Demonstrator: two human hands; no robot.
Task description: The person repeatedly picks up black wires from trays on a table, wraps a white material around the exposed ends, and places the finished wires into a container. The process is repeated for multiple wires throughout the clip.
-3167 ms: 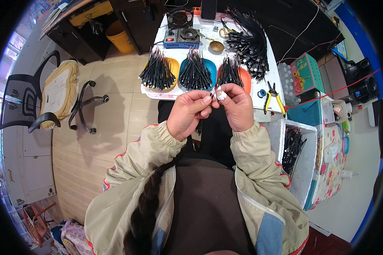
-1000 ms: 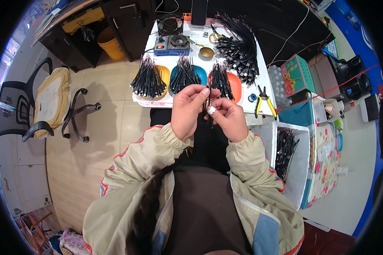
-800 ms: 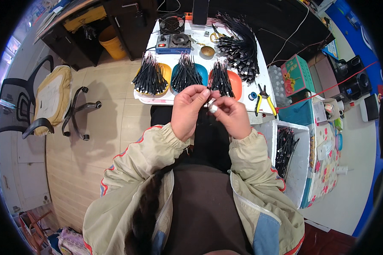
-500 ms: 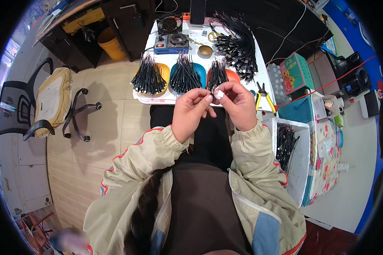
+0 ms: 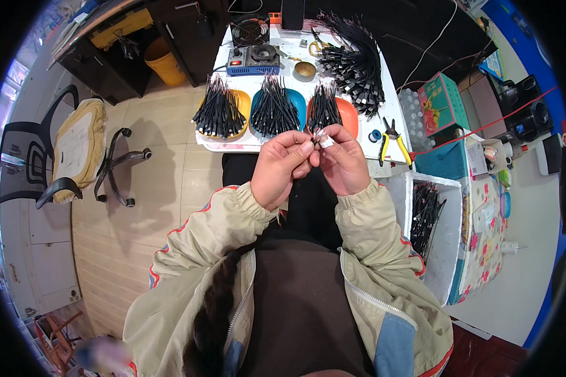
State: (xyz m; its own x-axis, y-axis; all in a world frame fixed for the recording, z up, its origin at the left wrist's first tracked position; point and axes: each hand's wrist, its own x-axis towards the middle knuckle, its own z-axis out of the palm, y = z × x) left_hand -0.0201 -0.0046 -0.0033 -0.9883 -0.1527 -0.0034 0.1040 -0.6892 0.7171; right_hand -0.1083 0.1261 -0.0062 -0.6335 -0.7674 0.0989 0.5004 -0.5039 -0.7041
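Note:
My left hand (image 5: pixel 282 166) and my right hand (image 5: pixel 341 159) meet in front of my chest, just short of the white table (image 5: pixel 233 146). Together they pinch a small white connector piece (image 5: pixel 324 139) with a short black wire end. Both hands have their fingers closed on it. Just beyond the hands lie three plates of black wire bundles: an orange-yellow plate (image 5: pixel 244 100) on the left, a blue plate (image 5: pixel 297 100) in the middle and an orange-red plate (image 5: pixel 347 116) on the right.
A big pile of black cables (image 5: pixel 355 63), a small power unit (image 5: pixel 253 60), a fan and a brass bowl (image 5: pixel 305 70) sit farther back. Yellow-handled pliers (image 5: pixel 393 138) lie at the right. A white bin (image 5: pixel 446 239) with black wires stands by my right arm. An office chair (image 5: pixel 69 154) stands left.
Both hands stayed together on the small piece, rising slightly toward the table's edge and turning the piece between the fingertips. The plates and tools have not moved.

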